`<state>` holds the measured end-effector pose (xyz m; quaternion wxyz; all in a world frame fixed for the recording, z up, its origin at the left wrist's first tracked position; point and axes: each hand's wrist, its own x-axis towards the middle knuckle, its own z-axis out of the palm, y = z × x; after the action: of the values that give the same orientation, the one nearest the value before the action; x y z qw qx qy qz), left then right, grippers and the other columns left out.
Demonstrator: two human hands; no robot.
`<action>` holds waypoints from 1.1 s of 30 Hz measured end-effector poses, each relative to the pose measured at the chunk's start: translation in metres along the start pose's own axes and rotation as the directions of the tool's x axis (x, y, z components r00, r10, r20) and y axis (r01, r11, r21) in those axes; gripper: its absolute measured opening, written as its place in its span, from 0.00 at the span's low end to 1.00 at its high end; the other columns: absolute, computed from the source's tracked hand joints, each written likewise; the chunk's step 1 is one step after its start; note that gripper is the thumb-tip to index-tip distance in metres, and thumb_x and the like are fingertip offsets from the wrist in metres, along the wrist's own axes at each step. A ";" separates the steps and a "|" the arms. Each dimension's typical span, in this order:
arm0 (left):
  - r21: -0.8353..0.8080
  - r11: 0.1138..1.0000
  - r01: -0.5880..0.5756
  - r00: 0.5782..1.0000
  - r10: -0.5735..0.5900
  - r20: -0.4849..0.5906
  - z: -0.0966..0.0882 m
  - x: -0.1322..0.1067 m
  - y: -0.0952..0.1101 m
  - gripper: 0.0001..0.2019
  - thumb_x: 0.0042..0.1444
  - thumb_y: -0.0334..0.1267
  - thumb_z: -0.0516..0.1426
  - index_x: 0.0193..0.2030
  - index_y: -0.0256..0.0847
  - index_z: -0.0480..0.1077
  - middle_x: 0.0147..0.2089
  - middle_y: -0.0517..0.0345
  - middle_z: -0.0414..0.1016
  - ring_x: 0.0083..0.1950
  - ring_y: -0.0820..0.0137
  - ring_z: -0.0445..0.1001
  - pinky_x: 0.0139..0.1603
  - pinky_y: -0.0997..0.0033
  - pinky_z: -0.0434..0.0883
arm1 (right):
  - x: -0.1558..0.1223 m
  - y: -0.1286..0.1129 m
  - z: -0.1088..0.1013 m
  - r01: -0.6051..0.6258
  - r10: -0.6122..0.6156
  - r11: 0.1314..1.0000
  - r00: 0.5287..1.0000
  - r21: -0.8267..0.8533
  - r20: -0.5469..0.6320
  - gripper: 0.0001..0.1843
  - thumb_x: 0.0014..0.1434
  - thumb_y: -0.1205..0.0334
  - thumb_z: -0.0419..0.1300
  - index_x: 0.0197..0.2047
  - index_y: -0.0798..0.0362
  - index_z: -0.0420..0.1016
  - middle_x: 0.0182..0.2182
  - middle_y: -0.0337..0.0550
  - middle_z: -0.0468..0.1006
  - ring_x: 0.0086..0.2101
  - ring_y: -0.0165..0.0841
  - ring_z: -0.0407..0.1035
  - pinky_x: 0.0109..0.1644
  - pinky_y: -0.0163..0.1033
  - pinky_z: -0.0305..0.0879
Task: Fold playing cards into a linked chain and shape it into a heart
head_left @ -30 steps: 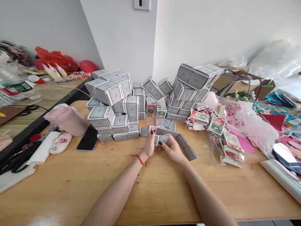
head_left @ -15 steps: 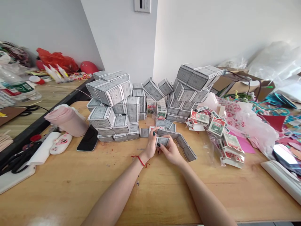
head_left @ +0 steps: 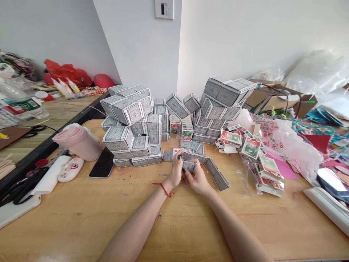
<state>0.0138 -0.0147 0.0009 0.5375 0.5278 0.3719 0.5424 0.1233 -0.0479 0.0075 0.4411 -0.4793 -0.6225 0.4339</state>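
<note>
Between my two hands is a grey-patterned playing card piece, held above the table. My left hand, with a red string on its wrist, grips its left side. My right hand pinches it from the right, thumb on the patterned face. Just beyond my fingers a folded chain of joined cards bends toward the right. Several loose cards lie behind it. Blocks built of cards rise in a left stack and a right stack. Whether one card or several are in my hands, I cannot tell.
On the left are a black phone, a pink cup, a white mouse and black scissors. Opened card boxes and plastic bags crowd the right. A white case lies at the right edge.
The view has shifted slightly. My hands keep hold of the card piece in nearly the same place, with only small finger movement.
</note>
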 end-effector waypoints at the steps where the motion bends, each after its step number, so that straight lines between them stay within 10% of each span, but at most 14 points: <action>1: 0.001 1.000 -0.014 1.000 0.014 0.007 0.000 0.000 0.000 0.22 0.59 0.50 0.41 0.54 0.41 0.59 0.56 0.51 0.62 0.60 0.67 0.56 0.63 0.62 0.49 | 0.000 0.000 0.001 -0.002 0.003 1.000 1.000 0.006 -0.003 0.12 0.56 0.59 0.50 0.41 0.49 0.49 0.19 0.32 0.66 0.17 0.29 0.62 0.20 0.34 0.60; 9: 0.020 0.996 -0.084 0.992 0.082 0.095 -0.004 0.002 0.002 0.23 0.59 0.50 0.40 0.54 0.40 0.58 0.58 0.50 0.59 0.60 0.65 0.56 0.62 0.60 0.51 | 0.002 0.003 0.000 -0.014 0.013 0.999 0.999 0.039 0.029 0.12 0.56 0.57 0.50 0.40 0.48 0.50 0.19 0.32 0.67 0.17 0.29 0.64 0.20 0.34 0.61; 20: 0.063 0.982 -0.179 0.983 0.181 -0.032 -0.013 0.011 0.004 0.18 0.60 0.41 0.40 0.53 0.39 0.61 0.56 0.50 0.62 0.57 0.67 0.60 0.59 0.63 0.55 | 0.001 0.000 -0.015 0.136 -0.154 0.899 0.988 -0.415 -0.010 0.15 0.54 0.54 0.54 0.43 0.52 0.61 0.23 0.37 0.72 0.21 0.28 0.64 0.26 0.33 0.60; 27: 0.074 0.974 -0.216 0.973 0.221 -0.066 -0.015 0.014 0.003 0.19 0.60 0.42 0.41 0.51 0.38 0.63 0.55 0.50 0.63 0.56 0.67 0.61 0.59 0.62 0.56 | 0.006 -0.007 -0.038 -0.020 -0.457 0.629 0.799 -0.777 -0.391 0.08 0.54 0.61 0.53 0.38 0.54 0.67 0.30 0.45 0.74 0.32 0.35 0.66 0.37 0.38 0.59; 33: 0.092 0.971 -0.219 0.975 0.222 -0.022 -0.016 0.012 0.002 0.19 0.60 0.42 0.41 0.53 0.38 0.62 0.57 0.50 0.62 0.58 0.66 0.60 0.59 0.63 0.56 | 0.008 -0.010 -0.059 -0.373 0.042 0.444 0.917 -0.815 -0.397 0.18 0.53 0.62 0.53 0.48 0.52 0.67 0.36 0.50 0.75 0.36 0.41 0.67 0.33 0.38 0.56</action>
<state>-0.0005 -0.0003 0.0022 0.4438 0.5805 0.3435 0.5900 0.1771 -0.0348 0.0321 0.1690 -0.7734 -0.6106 0.0203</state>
